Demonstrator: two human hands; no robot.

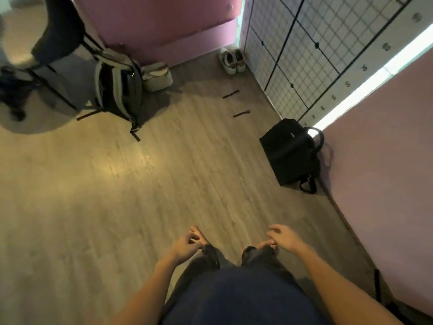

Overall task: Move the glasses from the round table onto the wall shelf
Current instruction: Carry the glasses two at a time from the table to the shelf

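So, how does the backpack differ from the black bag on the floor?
The backpack is grey and black; the black bag is all black. The backpack stands tall beside the chair; the black bag is boxy, by the right wall. Both rest on the floor.

Both bare forearms reach forward and down from the lower edge of the view, the left forearm point(150, 285) angling in from the lower left and the right forearm point(339, 282) from the lower right, well apart at the elbows and drawing nearer at the wrists. The left hand point(186, 246) hangs palm-down in front of the left leg with its fingers point(191, 235) loosely curled toward the thumb and empty. The right hand point(285, 238) hangs level with it in front of the right leg, its back turned up, its fingers likewise relaxed, slightly bent and empty.
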